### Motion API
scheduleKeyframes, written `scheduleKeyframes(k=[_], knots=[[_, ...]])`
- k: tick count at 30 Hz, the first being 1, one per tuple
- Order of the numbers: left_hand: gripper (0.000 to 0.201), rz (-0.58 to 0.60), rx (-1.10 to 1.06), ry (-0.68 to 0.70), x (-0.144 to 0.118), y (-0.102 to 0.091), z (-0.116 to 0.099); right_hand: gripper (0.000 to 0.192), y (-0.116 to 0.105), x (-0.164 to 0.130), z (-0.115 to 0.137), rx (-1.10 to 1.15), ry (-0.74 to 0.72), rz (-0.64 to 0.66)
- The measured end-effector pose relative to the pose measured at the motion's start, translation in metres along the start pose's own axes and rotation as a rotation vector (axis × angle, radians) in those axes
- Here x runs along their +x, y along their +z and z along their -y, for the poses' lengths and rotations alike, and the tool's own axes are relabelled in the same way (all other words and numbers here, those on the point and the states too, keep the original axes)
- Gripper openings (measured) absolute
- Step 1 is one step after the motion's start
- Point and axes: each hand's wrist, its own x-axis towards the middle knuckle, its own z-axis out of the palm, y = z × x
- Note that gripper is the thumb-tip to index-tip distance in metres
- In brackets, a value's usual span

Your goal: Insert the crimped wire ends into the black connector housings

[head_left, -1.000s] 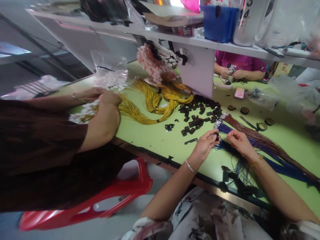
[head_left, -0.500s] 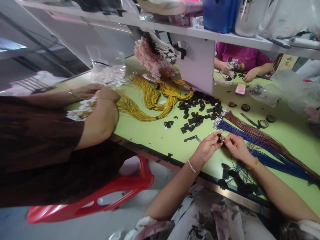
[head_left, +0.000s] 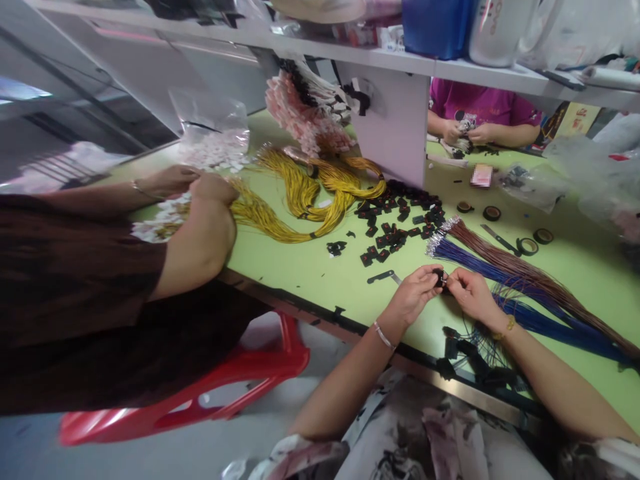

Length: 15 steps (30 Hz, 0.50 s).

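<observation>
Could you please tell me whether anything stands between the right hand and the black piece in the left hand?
Nothing visible stands in the way: the right hand is close beside the black piece held in the left hand. Whether they touch, I cannot tell.

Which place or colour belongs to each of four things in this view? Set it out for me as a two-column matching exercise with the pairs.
Things:
1. Yellow wires
2. Stool
3. Blue container
4. Small black piece

Places or colours:
A. On the shelf
B. In the fingers of the person's left hand
C. On the green table, in curved bundles
D. Red

Pairs: 1-C, 2-D, 3-A, 4-B
</observation>
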Motion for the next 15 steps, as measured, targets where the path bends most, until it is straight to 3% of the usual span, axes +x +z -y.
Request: scheduleKeyframes(k=[7, 15], knots=[[0.034, -0.136, 0.095, 0.063, -0.003, 0.005, 0.003, 0.018, 0.001, 0.0, -0.003, -0.044, -0.076, 0.052], [0.037, -0.13, 0.187, 0.1, 0.002, 0.003, 0.011, 0.021, 0.002, -0.002, -0.003, -0.127, -0.081, 0.073]])
